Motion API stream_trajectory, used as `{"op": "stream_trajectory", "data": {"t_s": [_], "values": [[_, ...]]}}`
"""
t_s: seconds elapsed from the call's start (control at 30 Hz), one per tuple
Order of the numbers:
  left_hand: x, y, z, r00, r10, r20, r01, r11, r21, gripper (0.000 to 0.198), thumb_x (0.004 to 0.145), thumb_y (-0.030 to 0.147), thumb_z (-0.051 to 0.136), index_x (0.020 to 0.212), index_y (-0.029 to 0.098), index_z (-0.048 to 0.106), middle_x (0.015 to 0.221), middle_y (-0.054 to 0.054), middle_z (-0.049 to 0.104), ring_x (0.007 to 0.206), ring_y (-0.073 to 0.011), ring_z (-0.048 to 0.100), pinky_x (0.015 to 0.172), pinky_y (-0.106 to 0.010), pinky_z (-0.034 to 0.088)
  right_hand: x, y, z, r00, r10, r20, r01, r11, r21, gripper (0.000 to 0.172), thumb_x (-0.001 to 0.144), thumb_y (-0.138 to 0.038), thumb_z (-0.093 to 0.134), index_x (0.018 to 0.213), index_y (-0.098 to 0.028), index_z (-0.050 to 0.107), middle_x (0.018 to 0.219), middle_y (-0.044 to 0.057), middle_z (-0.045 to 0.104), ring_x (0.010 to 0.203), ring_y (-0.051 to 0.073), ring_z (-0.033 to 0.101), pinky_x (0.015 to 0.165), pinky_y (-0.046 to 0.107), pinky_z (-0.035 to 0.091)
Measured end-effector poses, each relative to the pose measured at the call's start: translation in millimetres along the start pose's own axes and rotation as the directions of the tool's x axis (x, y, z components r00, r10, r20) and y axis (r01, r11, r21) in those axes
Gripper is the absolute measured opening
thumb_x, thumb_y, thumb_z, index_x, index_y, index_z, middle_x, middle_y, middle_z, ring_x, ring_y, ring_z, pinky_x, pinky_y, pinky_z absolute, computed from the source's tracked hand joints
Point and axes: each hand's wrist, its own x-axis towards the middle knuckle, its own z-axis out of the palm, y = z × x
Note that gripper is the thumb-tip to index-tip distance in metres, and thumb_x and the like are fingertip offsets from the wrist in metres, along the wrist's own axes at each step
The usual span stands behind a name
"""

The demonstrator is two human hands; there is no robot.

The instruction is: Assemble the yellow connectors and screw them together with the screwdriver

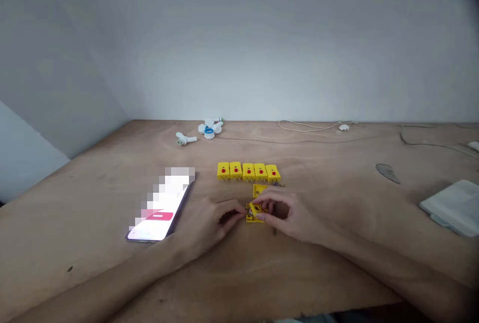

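Note:
Both my hands meet over a small open yellow connector (254,212) lying on the wooden table (112,173). My left hand (209,225) pinches at its left edge, fingers closed. My right hand (286,213) curls over its right side, fingertips pressed on it. A loose yellow cover piece (259,189) lies just behind. Further back stands a row of several yellow connectors with red dots (248,171).
A lit phone (160,213) lies to the left of my left hand. White plastic fittings (204,131) sit at the back. A white cable (318,126) runs along the far edge. A white flat object (452,205) lies at the right.

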Motion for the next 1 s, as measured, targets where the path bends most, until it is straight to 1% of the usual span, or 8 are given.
{"op": "stream_trajectory", "data": {"t_s": [0.13,0.23,0.33,0.47,0.57,0.67,0.87,1.0], "values": [[1.1,-1.0,0.7,1.000,0.014,0.013,-0.015,1.000,0.017,0.021,0.099,0.023,0.053,0.093,0.024,0.074,0.095,0.000,0.078,0.084,-0.0208,0.071,0.077,-0.029,0.052,0.2,-0.1,0.4,1.000,-0.002,-0.006,0.002,1.000,0.002,0.019,0.093,-0.033,0.071,0.107,-0.022,0.074,0.093,0.005,0.074,0.079,0.019,0.067,0.072,0.032,0.057],[1.7,-1.4,1.2,0.999,0.048,0.008,-0.048,0.999,0.017,0.021,0.099,0.023,0.053,0.091,0.023,0.073,0.093,-0.001,0.078,0.084,-0.0209,0.071,0.078,-0.030,0.052,0.3,-1.0,0.5,1.000,-0.004,-0.005,0.004,1.000,0.000,0.018,0.093,-0.034,0.070,0.107,-0.022,0.074,0.093,0.005,0.074,0.079,0.019,0.068,0.071,0.032,0.057],[2.2,-1.5,1.0,0.997,0.075,0.006,-0.075,0.997,0.037,0.022,0.100,0.021,0.053,0.091,0.022,0.073,0.093,-0.001,0.077,0.084,-0.0210,0.071,0.076,-0.029,0.052,0.5,-1.4,0.2,1.000,-0.005,-0.002,0.005,1.000,-0.006,0.018,0.093,-0.033,0.070,0.107,-0.022,0.074,0.093,0.005,0.074,0.079,0.019,0.067,0.071,0.031,0.057],[3.5,-2.1,-0.5,0.990,0.134,0.038,-0.137,0.988,0.078,0.024,0.101,0.018,0.051,0.094,0.022,0.074,0.094,-0.002,0.077,0.083,-0.0202,0.070,0.074,-0.028,0.052,0.6,0.6,0.6,1.000,-0.015,-0.013,0.015,1.000,-0.008,0.017,0.091,-0.030,0.072,0.106,-0.023,0.074,0.091,0.004,0.073,0.078,0.018,0.067,0.070,0.031,0.056],[4.2,-3.2,-1.8,0.980,0.192,0.053,-0.197,0.975,0.106,0.025,0.103,0.019,0.049,0.098,0.021,0.074,0.100,-0.004,0.076,0.089,-0.0209,0.070,0.078,-0.028,0.052,0.3,1.4,1.0,1.000,-0.014,-0.013,0.014,1.000,-0.001,0.018,0.091,-0.030,0.072,0.107,-0.023,0.074,0.091,0.004,0.073,0.078,0.018,0.067,0.070,0.031,0.056],[3.9,-4.1,-2.4,0.972,0.225,0.070,-0.232,0.963,0.134,0.028,0.104,0.019,0.047,0.104,0.021,0.074,0.104,-0.006,0.076,0.093,-0.0217,0.071,0.082,-0.029,0.054,-0.3,0.9,1.1,1.000,-0.017,-0.007,0.017,1.000,-0.002,0.018,0.091,-0.030,0.072,0.107,-0.022,0.074,0.092,0.005,0.073,0.078,0.019,0.067,0.071,0.031,0.056],[3.8,-5.3,-2.1,0.955,0.292,0.050,-0.296,0.939,0.175,0.028,0.105,0.017,0.047,0.107,0.019,0.074,0.110,-0.007,0.075,0.097,-0.0223,0.071,0.084,-0.029,0.054,-0.1,2.7,1.6,1.000,-0.020,-0.010,0.020,1.000,-0.013,0.020,0.090,-0.028,0.073,0.109,-0.023,0.073,0.091,0.004,0.072,0.078,0.019,0.067,0.071,0.031,0.056],[3.9,-9.0,-0.8,0.953,0.302,0.037,-0.304,0.938,0.168,0.025,0.104,0.017,0.049,0.103,0.018,0.074,0.107,-0.006,0.076,0.094,-0.0214,0.071,0.082,-0.029,0.054,-0.3,4.4,1.2,1.000,-0.025,0.002,0.025,0.999,-0.021,0.021,0.089,-0.027,0.074,0.110,-0.024,0.073,0.092,0.004,0.072,0.079,0.019,0.068,0.072,0.032,0.056]]}}
